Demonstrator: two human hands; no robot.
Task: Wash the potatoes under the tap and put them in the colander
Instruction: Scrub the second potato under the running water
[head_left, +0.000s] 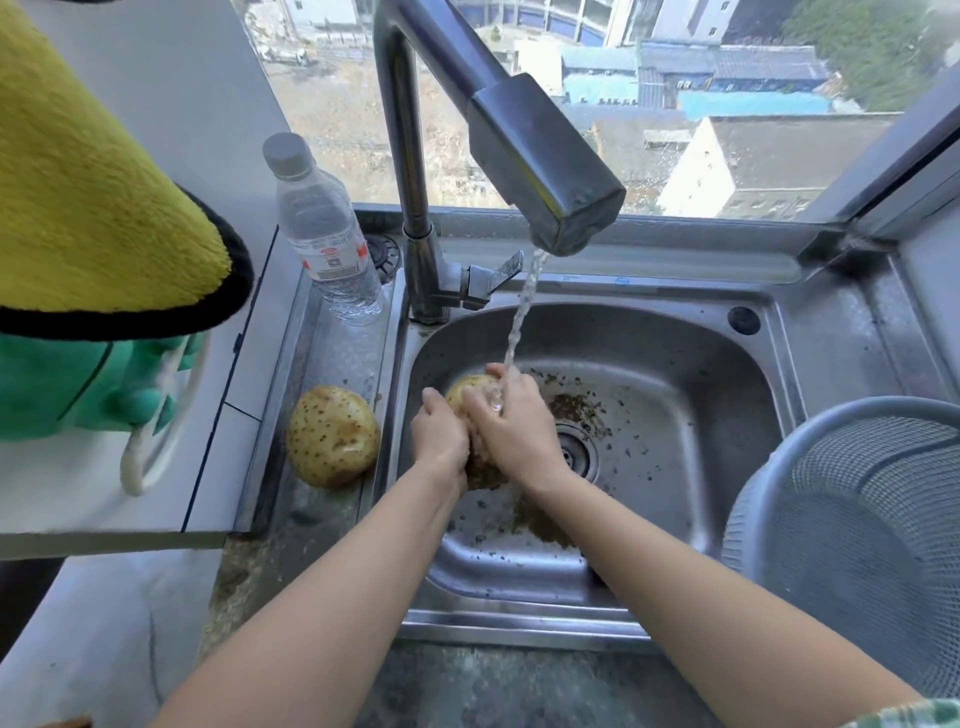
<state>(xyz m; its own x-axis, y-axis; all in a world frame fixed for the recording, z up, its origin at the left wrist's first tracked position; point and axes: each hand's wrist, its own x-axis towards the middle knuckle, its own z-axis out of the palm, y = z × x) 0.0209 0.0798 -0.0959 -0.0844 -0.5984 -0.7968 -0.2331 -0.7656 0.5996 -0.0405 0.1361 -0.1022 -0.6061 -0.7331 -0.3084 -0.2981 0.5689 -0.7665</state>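
A speckled potato (470, 391) is held over the steel sink (670, 374), under the thin stream of water falling from the tap (550, 171). My left hand (440, 434) grips it from the left and my right hand (511, 421) wraps over its top and right side, so most of it is hidden. The water lands on my right fingers. A second potato (332, 435), dry and spotted, lies on the steel ledge left of the basin. The metal mesh colander (852, 519) stands at the right of the sink, with nothing visible inside it.
Dirt flecks and a brown muddy patch lie around the drain (574, 451). A clear water bottle (324, 228) stands at the back left beside the tap's base. A yellow cloth (93, 182) and a green glove (78, 384) hang at the left. A window is behind the sink.
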